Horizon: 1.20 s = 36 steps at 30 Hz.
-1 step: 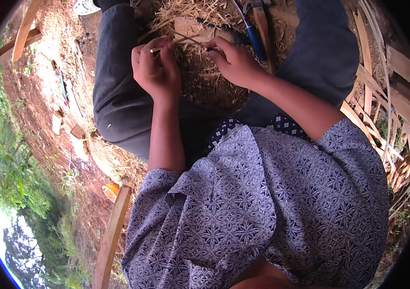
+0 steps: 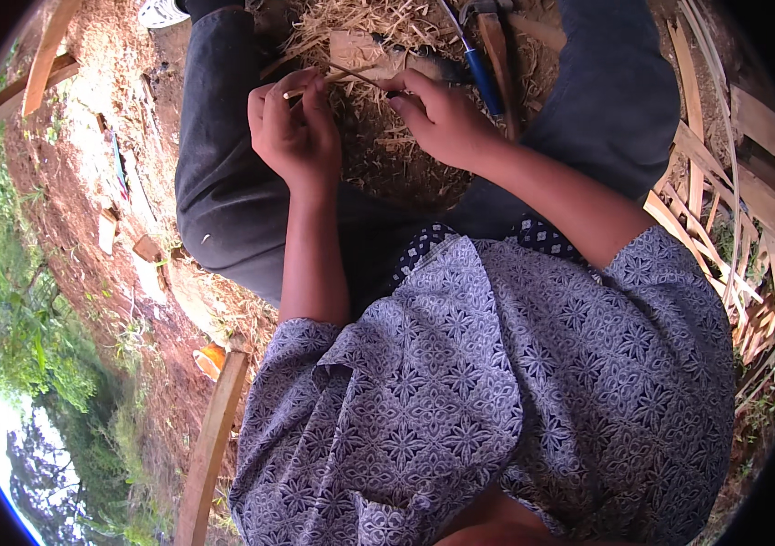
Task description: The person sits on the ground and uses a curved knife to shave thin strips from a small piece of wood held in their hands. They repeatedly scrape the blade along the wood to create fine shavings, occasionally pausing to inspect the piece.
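Between my raised knees, my left hand (image 2: 294, 127) is closed in a pinch around a thin pale wooden stick (image 2: 293, 94), whose cut end pokes out past the fingers. My right hand (image 2: 442, 114) faces it from the other side, with thumb and forefinger closed on the near end of a thin dark rod (image 2: 351, 73). That rod slants up and left toward the left fingertips. Whether it touches the pale stick cannot be made out. Below both hands lies a flat piece of wood (image 2: 351, 44) among pale shavings (image 2: 410, 20).
Right of my right hand lie a blue-handled tool (image 2: 484, 82) and a hammer-like tool with a wooden handle (image 2: 499, 64). Split wood strips (image 2: 706, 200) pile up at the far right. A wooden beam (image 2: 212, 446) and an orange object (image 2: 210, 360) are at lower left.
My right thumb and fingertips have shifted slightly on the dark rod, and the rod has moved a little. A small black bit at those fingertips no longer shows. My left hand stays put.
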Available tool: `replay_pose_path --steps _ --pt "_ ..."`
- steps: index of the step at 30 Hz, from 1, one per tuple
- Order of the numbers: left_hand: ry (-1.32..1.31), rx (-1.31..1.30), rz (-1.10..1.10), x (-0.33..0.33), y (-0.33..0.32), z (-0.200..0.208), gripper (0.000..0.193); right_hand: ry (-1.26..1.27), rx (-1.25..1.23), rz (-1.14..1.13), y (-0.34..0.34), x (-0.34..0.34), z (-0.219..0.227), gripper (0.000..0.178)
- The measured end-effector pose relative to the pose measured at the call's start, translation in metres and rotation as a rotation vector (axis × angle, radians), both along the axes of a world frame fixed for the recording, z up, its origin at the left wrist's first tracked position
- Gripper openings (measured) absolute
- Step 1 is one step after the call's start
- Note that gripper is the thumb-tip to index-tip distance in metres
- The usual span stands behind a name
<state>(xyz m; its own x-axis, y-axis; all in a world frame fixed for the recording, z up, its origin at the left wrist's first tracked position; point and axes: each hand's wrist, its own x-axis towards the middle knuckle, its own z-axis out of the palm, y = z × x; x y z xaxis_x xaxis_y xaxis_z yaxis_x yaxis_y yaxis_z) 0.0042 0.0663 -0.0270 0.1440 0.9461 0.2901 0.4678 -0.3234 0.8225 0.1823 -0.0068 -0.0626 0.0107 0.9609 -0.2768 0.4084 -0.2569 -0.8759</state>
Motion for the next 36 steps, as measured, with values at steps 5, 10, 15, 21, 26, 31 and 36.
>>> replay_pose_path --steps 5,10,15,21,26,31,36 --pt "-0.033 -0.006 0.022 0.002 0.007 0.0 0.008 -0.165 0.116 0.024 -0.003 0.012 -0.034 0.022" --pt "-0.068 0.061 0.059 0.0 0.002 -0.008 0.007 -0.226 0.006 0.032 -0.005 0.006 -0.015 0.022" --pt "-0.007 -0.013 0.001 0.0 0.001 -0.001 0.01 -0.075 0.179 -0.017 0.001 -0.005 0.008 0.023" --pt "0.012 0.022 0.0 -0.001 0.004 -0.001 0.009 -0.347 -0.071 0.161 0.011 0.037 -0.037 0.024" --pt "-0.112 0.059 0.072 0.003 0.002 -0.008 0.011 -0.171 -0.208 0.06 0.007 0.03 -0.03 0.025" --pt "0.003 0.027 0.014 0.001 0.0 -0.003 0.008 -0.066 0.006 0.066 0.006 0.019 -0.007 0.027" --pt "0.041 0.014 -0.011 -0.001 0.0 0.004 0.009 -0.135 -0.031 0.12 0.003 0.022 -0.023 0.026"
